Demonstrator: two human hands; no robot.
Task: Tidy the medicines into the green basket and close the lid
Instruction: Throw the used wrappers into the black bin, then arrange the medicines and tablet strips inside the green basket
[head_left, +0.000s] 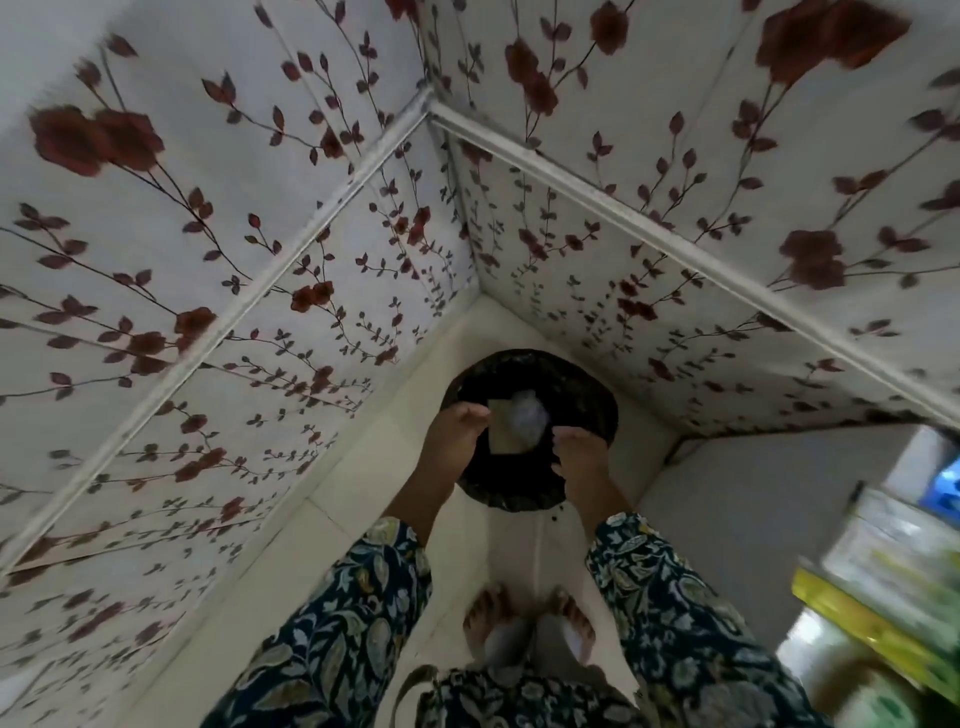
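I look straight down at a round black bin (535, 483) lined with a black bag, standing in the corner of the floor. Both hands hover over its mouth. My left hand (454, 436) has its fingers together, and the fingertips touch the edge of a flat tan card (503, 428). A crumpled whitish wrapper (527, 415) lies beside the card, between the hands. My right hand (579, 454) is over the bin's right rim with fingers curled down; what it holds is hidden. A blurred yellow-green object (878, 623) shows at the right edge.
Floral-patterned walls close in on the left and behind the bin. My bare feet (530, 618) stand on the pale floor just in front of it. Blurred boxes and a blue item (943, 493) crowd a surface at the right edge.
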